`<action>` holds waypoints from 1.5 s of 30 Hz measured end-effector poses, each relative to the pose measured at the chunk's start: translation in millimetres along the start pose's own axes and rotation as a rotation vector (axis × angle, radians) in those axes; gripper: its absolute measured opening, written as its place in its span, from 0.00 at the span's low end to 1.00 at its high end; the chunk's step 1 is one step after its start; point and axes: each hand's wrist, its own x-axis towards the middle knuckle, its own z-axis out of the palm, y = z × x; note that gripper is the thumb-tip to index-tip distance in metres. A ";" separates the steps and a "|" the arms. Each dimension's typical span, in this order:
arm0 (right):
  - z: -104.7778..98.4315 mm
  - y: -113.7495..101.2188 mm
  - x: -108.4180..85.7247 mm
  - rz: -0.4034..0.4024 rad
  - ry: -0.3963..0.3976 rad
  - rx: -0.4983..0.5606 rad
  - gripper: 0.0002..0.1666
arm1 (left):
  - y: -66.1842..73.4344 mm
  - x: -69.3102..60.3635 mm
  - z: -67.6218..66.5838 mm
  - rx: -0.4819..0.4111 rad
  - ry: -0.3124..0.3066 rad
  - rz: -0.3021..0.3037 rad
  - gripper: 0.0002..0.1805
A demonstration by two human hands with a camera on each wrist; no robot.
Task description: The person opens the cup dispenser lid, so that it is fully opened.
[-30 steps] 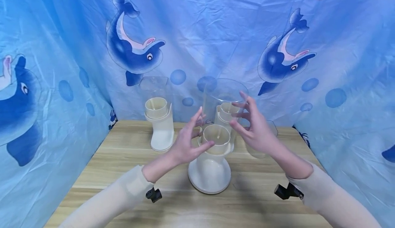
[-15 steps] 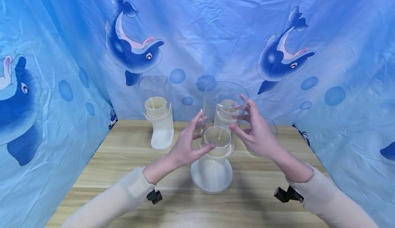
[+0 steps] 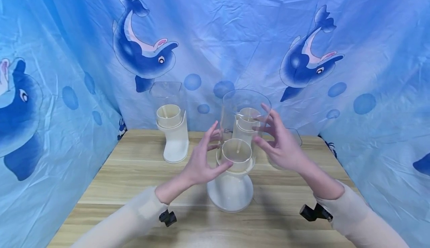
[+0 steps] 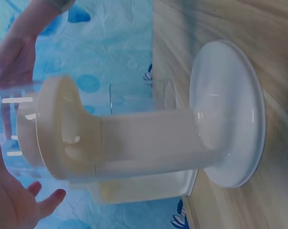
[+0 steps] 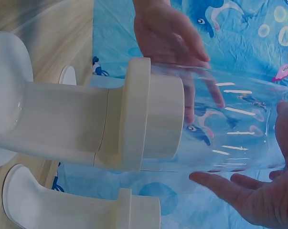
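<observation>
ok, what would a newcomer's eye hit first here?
Probably the big clear cylinder at centre, between the left hand and right hand, its lower end around the cream collar of a white stand. Next, the cartoon dolphins on the blue curtain behind. Then a similar stand at the back left of the wooden table.

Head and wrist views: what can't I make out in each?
Head: much of the clear container, behind the right hand.
Head: whether the left hand touches the clear cylinder, its edge too faint.
Left wrist: cylinder's top, past the left edge.
Right wrist: part of the rear stand, past the bottom edge.
</observation>
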 end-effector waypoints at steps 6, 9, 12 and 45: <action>0.8 0.7 -1.0 -0.028 -0.011 0.012 0.52 | -6.6 3.5 -2.5 -0.071 -0.021 -0.049 0.56; 0.6 4.7 1.5 -0.054 -0.029 0.033 0.51 | -5.3 0.7 -2.1 -0.076 -0.009 -0.071 0.53; -0.9 9.5 3.8 -0.083 -0.049 0.060 0.50 | -2.4 -1.6 -1.1 -0.067 0.007 -0.070 0.52; -4.4 27.5 -2.3 -0.185 -0.015 0.068 0.39 | -11.2 13.5 -2.2 -0.147 -0.046 0.023 0.53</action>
